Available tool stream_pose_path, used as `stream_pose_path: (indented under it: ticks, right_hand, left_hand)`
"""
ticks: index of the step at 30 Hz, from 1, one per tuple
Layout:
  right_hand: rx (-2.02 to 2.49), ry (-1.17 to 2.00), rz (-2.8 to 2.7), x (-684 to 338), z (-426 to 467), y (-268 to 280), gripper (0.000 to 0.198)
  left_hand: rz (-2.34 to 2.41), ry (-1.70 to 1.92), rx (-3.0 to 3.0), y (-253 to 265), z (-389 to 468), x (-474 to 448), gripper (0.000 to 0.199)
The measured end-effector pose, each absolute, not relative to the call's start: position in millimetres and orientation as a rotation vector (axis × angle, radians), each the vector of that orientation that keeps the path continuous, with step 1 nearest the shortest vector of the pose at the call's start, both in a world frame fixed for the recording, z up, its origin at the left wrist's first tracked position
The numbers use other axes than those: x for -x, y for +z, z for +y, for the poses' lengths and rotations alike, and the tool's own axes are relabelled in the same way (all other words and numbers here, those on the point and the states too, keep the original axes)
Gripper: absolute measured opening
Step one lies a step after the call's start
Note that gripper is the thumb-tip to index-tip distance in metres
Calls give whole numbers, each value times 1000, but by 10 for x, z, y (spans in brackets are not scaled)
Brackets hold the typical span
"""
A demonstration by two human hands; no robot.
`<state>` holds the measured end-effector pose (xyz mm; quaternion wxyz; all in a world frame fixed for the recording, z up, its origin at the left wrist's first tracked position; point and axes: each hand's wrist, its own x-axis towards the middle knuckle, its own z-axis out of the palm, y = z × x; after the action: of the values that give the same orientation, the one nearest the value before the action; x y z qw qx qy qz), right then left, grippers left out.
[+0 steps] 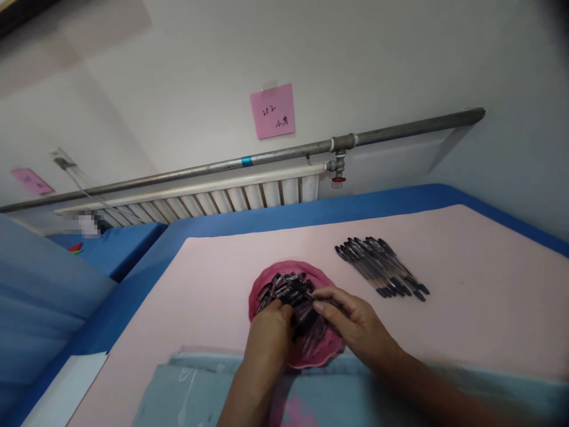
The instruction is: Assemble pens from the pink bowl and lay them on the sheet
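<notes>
A scalloped pink bowl [311, 267] holds many dark pen parts, among them black pen caps [284, 289] and clear pen barrels [313, 338]. Over its left side, my left hand [272, 326] reaches in with curled fingers; whatever they grip is hidden. My right hand [344, 311] pinches a pen [306, 290] between thumb and forefinger, its dark end pointing left over the bowl. To the right of the bowl lies a row of black-capped pens [377, 267], side by side and slanted.
A pale pink sheet [213, 284] covers the blue table [249, 218]. Light blue fabric [200, 391] lies along the near edge, with white paper [66, 385] at lower left. Behind stand a radiator [244, 193] and a pipe [284, 153] with a red-handled valve [338, 179].
</notes>
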<state>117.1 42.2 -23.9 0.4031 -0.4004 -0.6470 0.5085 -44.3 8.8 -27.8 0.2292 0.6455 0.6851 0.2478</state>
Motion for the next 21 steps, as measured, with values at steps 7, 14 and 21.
stream_pose_path:
  ticks: [7,14,21]
  right_hand:
    - [1029,1274,-1644,-1163,415,-212,16]
    - [1009,1310,-1625,-1155,413,-207,16]
    - [995,1473,-1402,-1155,408,-197,18]
  left_hand:
    - [1966,509,-1827,-276,93,395,23]
    - [2018,447,-1800,-277,103,332,20]
    - [1522,1119,-1159,-109,73,422,6]
